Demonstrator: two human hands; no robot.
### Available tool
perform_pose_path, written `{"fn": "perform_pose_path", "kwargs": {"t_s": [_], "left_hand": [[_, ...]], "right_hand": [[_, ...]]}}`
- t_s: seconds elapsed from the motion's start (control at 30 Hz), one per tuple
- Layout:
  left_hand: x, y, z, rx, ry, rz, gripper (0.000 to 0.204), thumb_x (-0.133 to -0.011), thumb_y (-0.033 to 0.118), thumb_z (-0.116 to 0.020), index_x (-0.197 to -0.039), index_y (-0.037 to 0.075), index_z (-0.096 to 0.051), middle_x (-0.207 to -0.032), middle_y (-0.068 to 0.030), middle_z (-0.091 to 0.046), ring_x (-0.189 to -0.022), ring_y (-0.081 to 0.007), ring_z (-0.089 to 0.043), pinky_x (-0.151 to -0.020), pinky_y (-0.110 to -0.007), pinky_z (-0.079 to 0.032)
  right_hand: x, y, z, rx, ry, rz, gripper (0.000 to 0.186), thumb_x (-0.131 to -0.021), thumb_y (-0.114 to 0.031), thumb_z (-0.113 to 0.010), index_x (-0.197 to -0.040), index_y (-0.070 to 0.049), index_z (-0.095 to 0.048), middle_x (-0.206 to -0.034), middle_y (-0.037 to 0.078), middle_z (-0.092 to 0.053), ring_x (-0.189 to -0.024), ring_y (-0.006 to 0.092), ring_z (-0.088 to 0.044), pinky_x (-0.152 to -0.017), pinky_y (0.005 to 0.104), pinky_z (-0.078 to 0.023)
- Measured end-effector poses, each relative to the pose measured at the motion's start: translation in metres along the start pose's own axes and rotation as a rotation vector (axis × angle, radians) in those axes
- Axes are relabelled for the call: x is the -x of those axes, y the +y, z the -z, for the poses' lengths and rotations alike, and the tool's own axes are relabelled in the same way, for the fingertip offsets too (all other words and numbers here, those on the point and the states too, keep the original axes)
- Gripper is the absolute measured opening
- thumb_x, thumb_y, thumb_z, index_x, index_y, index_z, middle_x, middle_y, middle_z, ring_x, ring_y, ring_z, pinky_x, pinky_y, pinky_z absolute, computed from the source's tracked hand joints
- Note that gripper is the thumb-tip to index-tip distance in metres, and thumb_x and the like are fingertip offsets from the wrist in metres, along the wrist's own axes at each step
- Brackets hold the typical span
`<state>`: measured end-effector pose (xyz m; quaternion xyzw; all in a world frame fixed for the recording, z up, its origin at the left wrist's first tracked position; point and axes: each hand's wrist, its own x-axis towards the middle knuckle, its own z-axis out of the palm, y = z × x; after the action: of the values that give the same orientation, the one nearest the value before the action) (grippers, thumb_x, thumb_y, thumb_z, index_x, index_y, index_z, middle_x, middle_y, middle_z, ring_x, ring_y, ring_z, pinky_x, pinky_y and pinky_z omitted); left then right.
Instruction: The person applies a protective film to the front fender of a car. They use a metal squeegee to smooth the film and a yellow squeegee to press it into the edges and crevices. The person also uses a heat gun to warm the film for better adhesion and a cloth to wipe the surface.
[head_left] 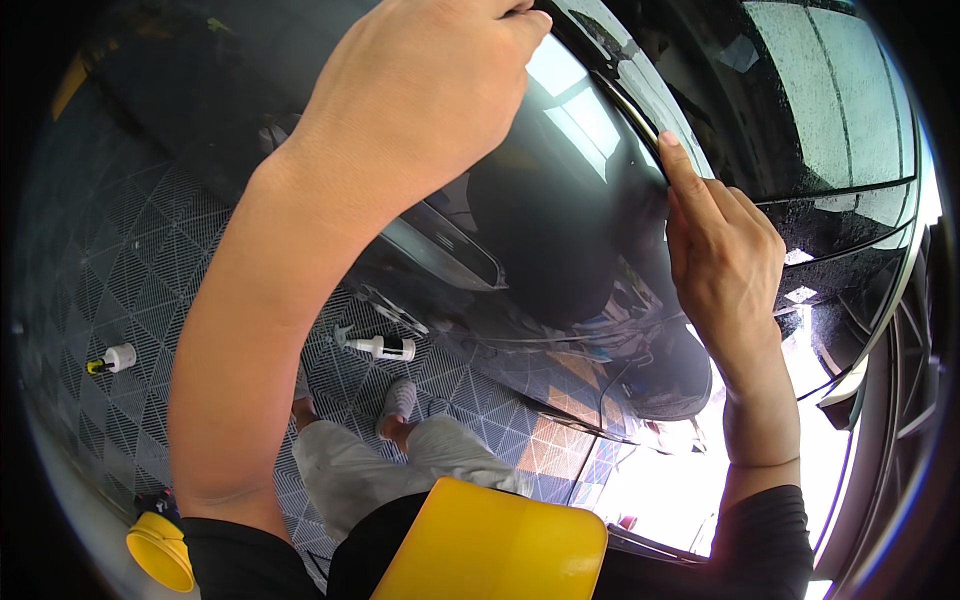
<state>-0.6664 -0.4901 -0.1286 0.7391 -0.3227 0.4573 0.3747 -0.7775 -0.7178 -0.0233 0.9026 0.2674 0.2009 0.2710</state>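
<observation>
A dark, glossy car door (540, 230) fills the middle of the view, with a black trim strip (628, 105) along the base of its window. My left hand (430, 85) is closed at the top edge, by the upper end of this strip. Its fingertips are mostly out of view, so what it grips cannot be made out. Against the strip's lower part, my right hand (722, 240) lays its outstretched index finger. The other fingers of that hand are bent, and nothing shows in them. The window glass (825, 90) carries small droplets.
A white spray bottle (382, 347) lies on the grey patterned floor tiles (150, 240) near my feet. Farther left is a white bottle with a yellow-and-black top (112, 359). A yellow block-like thing (490, 545) is before my chest, and a yellow round-mouthed thing (160, 552) is beside my left elbow.
</observation>
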Motion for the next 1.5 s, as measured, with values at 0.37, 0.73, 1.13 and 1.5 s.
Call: {"fn": "perform_pose_path", "kwargs": {"t_s": [0.37,0.73,1.13,1.5], "left_hand": [[0.002,0.024,-0.002,-0.042,-0.045,0.019,0.018,-0.086,0.001,-0.063,-0.1,-0.008,-0.071,-0.1,-0.0155,-0.065,-0.094,-0.0323,-0.065,-0.087,-0.04,-0.054],[0.016,0.081,-0.039,-0.057,0.029,-0.088,0.023,-0.081,0.003,-0.064,-0.102,-0.005,-0.07,-0.1,-0.0145,-0.064,-0.097,-0.032,-0.064,-0.089,-0.041,-0.054],[0.021,0.106,-0.051,-0.083,0.101,-0.157,0.023,-0.079,0.001,-0.067,-0.101,-0.004,-0.069,-0.1,-0.0137,-0.064,-0.095,-0.0313,-0.064,-0.087,-0.041,-0.053],[0.021,0.123,-0.053,0.038,0.081,-0.139,0.02,-0.08,-0.001,-0.067,-0.099,-0.005,-0.071,-0.1,-0.0137,-0.065,-0.095,-0.0319,-0.065,-0.086,-0.042,-0.054]], "right_hand": [[0.06,0.024,0.001,0.042,0.003,0.009,0.059,-0.082,0.002,-0.07,-0.139,-0.011,-0.064,-0.073,0.001,-0.059,-0.06,0.0171,-0.054,-0.056,0.0326,-0.044],[0.086,0.03,0.0,0.01,0.003,0.011,0.061,-0.085,0.003,-0.071,-0.143,-0.012,-0.062,-0.075,0.004,-0.06,-0.061,0.0193,-0.056,-0.059,0.0357,-0.048],[0.126,0.045,-0.005,0.043,0.014,-0.001,0.065,-0.079,0.002,-0.071,-0.141,-0.016,-0.064,-0.076,-0.001,-0.061,-0.063,0.0161,-0.056,-0.059,0.0325,-0.047],[0.137,0.045,-0.005,0.062,0.069,-0.014,0.061,-0.082,0.001,-0.071,-0.139,-0.017,-0.066,-0.075,-0.001,-0.061,-0.062,0.0154,-0.055,-0.06,0.0318,-0.047]]}}
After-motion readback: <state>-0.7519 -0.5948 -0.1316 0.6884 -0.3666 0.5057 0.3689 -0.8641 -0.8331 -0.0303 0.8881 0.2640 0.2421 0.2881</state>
